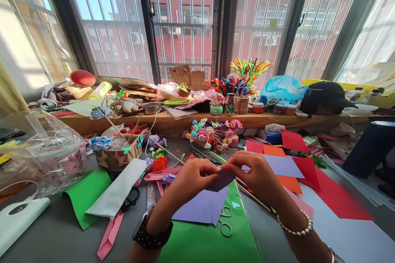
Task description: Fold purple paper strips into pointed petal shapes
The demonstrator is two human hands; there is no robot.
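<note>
In the head view, the left hand [189,177] and the right hand [256,174] both pinch a small purple paper piece [221,179] between the fingertips, above the table. Under it lie a bigger purple sheet [200,206], scissors [226,222] and a green sheet [206,242]. Red and orange papers [324,189] are on the right, a basket with paper flowers [115,152] on the left, a flower bouquet [212,133] behind. The grey table [55,234] is crowded. A wooden sill [173,123] runs under barred windows [182,16].
</note>
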